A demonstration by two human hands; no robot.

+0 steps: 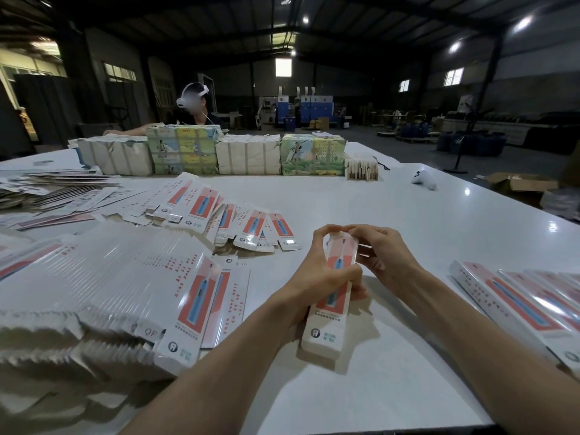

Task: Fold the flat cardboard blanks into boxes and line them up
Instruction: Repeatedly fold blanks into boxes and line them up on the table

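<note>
Both hands hold one long white box (326, 324) printed with a red panel and a blue toothbrush, raised over the white table (408, 221). My left hand (320, 271) grips its left side, thumb across the front and fingertips curled over the far end. My right hand (383, 252) pinches that far end from the right. A fanned stack of flat blanks (103, 290) lies at the left. Folded boxes (521, 309) lie side by side in a row at the right.
More loose blanks (238, 221) are scattered in the middle-left. Wrapped bundles (216, 152) form a wall across the far side, with a person seated behind them. A white controller (424, 180) lies at the far right. The table's front edge runs below my arms.
</note>
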